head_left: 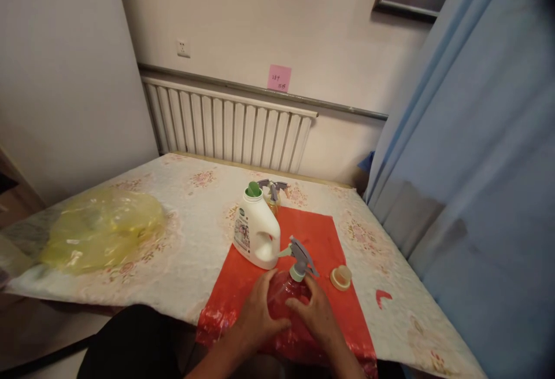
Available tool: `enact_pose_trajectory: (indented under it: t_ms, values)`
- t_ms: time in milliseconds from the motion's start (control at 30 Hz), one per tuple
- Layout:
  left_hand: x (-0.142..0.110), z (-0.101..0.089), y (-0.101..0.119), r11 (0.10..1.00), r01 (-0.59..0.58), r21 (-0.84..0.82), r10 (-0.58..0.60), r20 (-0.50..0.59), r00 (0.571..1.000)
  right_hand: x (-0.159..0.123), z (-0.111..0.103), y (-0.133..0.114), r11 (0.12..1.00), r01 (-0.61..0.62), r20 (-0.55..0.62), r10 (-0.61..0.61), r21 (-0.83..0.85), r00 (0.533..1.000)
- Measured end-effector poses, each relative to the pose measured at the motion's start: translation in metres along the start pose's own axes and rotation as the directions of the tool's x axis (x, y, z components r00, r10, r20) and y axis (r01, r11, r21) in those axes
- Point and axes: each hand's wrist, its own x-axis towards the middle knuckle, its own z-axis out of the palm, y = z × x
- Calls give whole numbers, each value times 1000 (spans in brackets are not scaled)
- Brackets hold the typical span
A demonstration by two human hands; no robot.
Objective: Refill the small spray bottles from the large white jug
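Observation:
A clear spray bottle (288,293) with a grey trigger head (300,259) stands on a red plastic sheet (323,234) at the table's near edge. My left hand (259,309) wraps its left side and my right hand (316,314) presses its right side. Just behind it stands a white detergent jug (255,233) with its green spout uncapped. A second spray bottle (273,192) with a grey trigger peeks out behind the jug. A loose beige cap (341,278) lies on the red sheet, right of my right hand.
A floral tablecloth (195,252) covers the table. A crumpled yellow plastic bag (99,229) lies at the left. A white radiator (225,127) runs along the back wall under a pink sticky note (279,78). A blue curtain (472,165) hangs at the right.

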Motion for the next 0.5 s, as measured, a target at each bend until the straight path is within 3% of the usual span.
enact_pose_trajectory:
  t_ms: [100, 200, 500]
  values:
    - [-8, 1, 1, 1000, 13, 7, -13, 10, 1000, -1, -2, 3, 997, 1, -119, 9, 81, 993]
    - [-15, 2, 4, 1000, 17, -8, -17, 41, 999, -5, -1, -3, 997, 39, -208, -26, 59, 978]
    - [-31, -3, 2, 994, 73, -87, -59, 152, 987, -13, 2, -7, 978, -1, -164, 36, 209, 986]
